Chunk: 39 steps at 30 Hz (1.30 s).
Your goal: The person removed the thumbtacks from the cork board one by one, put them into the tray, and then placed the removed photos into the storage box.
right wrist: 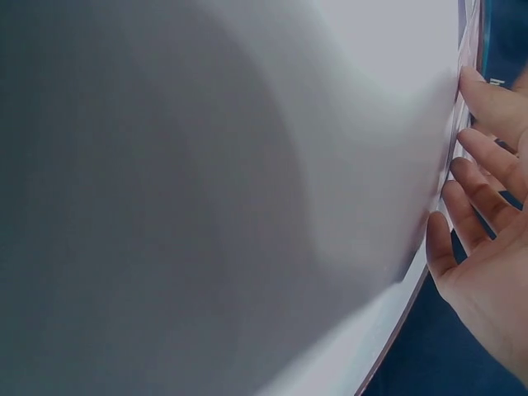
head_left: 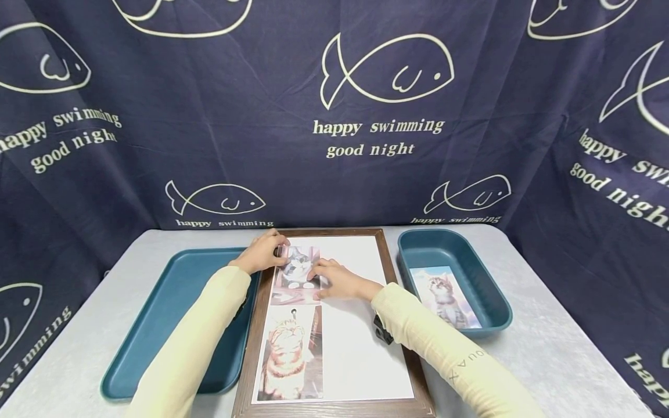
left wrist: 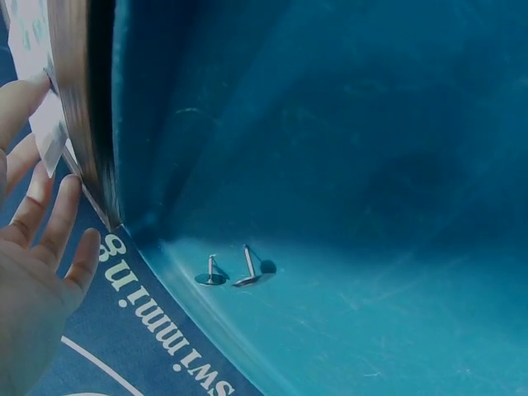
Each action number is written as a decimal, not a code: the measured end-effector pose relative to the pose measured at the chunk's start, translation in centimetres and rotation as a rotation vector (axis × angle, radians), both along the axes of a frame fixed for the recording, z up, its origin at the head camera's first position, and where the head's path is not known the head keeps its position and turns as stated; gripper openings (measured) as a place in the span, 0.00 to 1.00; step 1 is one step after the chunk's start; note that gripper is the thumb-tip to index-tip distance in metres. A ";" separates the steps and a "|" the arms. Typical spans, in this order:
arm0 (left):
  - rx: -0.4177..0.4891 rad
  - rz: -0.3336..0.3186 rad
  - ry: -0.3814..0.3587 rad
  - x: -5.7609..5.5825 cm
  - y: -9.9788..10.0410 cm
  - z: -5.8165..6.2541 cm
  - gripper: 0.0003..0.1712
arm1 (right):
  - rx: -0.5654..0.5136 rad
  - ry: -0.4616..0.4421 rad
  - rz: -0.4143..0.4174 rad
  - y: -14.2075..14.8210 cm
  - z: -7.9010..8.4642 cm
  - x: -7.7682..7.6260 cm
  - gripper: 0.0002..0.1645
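Observation:
A grey-and-white cat photo (head_left: pixel 298 257) lies at the upper left of the white board (head_left: pixel 360 348) in its brown frame. My left hand (head_left: pixel 263 253) pinches its upper left corner, which stands a little away from the board in the left wrist view. My right hand (head_left: pixel 342 280) touches the photo's right side, fingers fairly straight. Directly below, an orange cat photo (head_left: pixel 286 360) lies on the board, with a thumbtack (head_left: pixel 294 314) at its top edge.
A flat blue tray (head_left: pixel 157 325) lies left of the board; two thumbtacks (left wrist: pixel 210 279) rest in it. At the right stands a deeper blue bin (head_left: pixel 491 302) holding a kitten photo (head_left: pixel 444 293). A dark blue fish-print curtain (head_left: pixel 287 151) hangs behind the table.

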<state>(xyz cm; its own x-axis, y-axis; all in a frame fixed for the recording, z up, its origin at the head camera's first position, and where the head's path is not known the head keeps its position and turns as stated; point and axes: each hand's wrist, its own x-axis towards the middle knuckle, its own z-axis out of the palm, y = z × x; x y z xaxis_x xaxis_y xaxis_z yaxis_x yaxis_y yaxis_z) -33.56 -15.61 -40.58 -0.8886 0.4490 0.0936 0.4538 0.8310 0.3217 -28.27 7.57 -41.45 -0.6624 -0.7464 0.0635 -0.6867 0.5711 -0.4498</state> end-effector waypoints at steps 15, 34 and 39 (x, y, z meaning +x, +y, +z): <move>0.028 0.012 -0.040 0.1 0.1 -0.2 0.24 | 0.026 0.007 0.043 0.1 1.0 0.1 0.22; 0.072 0.005 -0.071 0.2 -0.1 0.2 0.26 | -0.054 -0.017 0.007 0.7 3.0 0.0 0.20; 0.062 -0.004 -0.047 0.2 0.1 0.5 0.25 | -0.031 -0.015 -0.014 1.2 4.0 0.1 0.21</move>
<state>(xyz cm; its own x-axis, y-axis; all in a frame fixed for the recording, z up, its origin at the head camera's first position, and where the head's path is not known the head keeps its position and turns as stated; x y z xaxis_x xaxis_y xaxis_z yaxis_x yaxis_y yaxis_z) -33.35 -15.56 -40.08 -0.8911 0.4468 0.0790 0.4397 0.8073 0.3935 -28.15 8.76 -37.48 -0.6738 -0.7349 0.0767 -0.6718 0.5661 -0.4778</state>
